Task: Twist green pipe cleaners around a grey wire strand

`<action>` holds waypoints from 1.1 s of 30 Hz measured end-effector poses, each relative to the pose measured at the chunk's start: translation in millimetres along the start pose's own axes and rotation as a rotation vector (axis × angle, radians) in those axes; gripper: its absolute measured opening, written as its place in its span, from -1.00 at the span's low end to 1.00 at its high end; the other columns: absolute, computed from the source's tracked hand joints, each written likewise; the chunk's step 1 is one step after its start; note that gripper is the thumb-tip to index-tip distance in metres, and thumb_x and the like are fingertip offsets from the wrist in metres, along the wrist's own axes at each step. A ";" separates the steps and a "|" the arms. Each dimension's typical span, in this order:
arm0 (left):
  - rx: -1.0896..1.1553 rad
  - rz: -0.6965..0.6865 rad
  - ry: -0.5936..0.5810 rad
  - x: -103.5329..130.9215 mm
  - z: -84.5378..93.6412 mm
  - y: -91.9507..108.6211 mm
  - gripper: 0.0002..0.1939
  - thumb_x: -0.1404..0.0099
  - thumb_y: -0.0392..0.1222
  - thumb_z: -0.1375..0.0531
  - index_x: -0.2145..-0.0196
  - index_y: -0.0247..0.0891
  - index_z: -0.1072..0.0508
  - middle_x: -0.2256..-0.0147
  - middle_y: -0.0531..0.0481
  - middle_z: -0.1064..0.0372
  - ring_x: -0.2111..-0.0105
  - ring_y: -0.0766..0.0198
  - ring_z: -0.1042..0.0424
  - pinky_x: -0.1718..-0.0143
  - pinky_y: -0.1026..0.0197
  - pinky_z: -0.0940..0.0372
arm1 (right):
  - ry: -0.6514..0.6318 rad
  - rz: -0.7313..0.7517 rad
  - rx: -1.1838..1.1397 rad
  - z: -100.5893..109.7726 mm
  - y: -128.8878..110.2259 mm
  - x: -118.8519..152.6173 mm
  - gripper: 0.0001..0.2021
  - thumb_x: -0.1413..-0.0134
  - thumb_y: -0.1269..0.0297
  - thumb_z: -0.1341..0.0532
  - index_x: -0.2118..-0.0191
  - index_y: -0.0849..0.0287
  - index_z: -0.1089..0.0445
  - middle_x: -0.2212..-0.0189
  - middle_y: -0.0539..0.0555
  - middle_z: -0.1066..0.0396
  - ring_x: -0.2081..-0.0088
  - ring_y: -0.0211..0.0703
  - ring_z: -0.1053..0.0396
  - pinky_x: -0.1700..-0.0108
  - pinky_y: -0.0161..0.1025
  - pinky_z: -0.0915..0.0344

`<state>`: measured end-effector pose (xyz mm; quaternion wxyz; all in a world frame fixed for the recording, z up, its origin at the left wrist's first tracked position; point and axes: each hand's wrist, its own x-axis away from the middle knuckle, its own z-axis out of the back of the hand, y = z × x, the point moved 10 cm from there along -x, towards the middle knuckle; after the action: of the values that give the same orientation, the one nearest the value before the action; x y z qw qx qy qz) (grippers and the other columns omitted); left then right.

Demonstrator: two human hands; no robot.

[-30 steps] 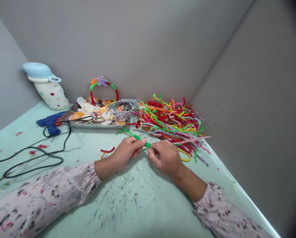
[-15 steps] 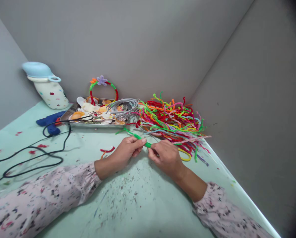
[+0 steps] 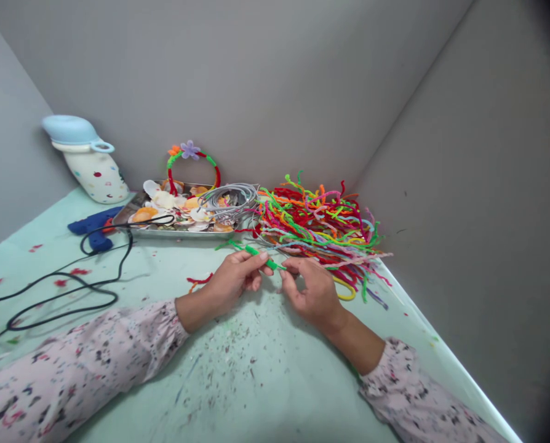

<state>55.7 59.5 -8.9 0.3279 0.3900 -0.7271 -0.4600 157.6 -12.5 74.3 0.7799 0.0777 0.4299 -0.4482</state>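
A green pipe cleaner (image 3: 251,250), its middle wound into a thick coil, is pinched between the thumb and fingers of my left hand (image 3: 238,277). Its thin far end runs out toward the tray. From the near end of the coil a short thin tip reaches the fingertips of my right hand (image 3: 312,289), which are closed around it. Right behind my hands lies a big heap of coloured pipe cleaners (image 3: 321,224). Short red and orange scraps (image 3: 200,280) rest on the table beside my left wrist.
A metal tray (image 3: 183,234) of shells stands at the back, with a coil of grey wire (image 3: 233,200) and a decorated hoop (image 3: 217,175). To the left are a blue glue gun (image 3: 99,226), its black cord (image 3: 85,283) and a white bottle (image 3: 95,175). Walls enclose the table.
My right hand has slid off the green coil to its thin tip, moving slightly right, and more of the coil now shows. My left hand keeps its pinch almost in place.
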 end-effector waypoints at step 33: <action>-0.056 0.019 0.043 -0.7 3.2 -2.0 -0.72 -0.06 -0.08 -0.33 0.42 -0.35 -0.41 0.52 0.06 -0.39 0.68 0.52 -0.23 0.68 0.41 -0.03 | -0.033 0.026 -0.051 -4.3 -1.4 2.2 -0.93 -0.11 0.42 -0.14 0.28 0.15 -0.35 0.46 0.02 -0.42 0.38 -0.19 -0.36 0.27 -0.21 -0.28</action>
<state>53.9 60.9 -12.0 0.3585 0.3834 -0.7105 -0.4686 154.5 -12.5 70.4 0.7945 0.0560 0.4270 -0.4281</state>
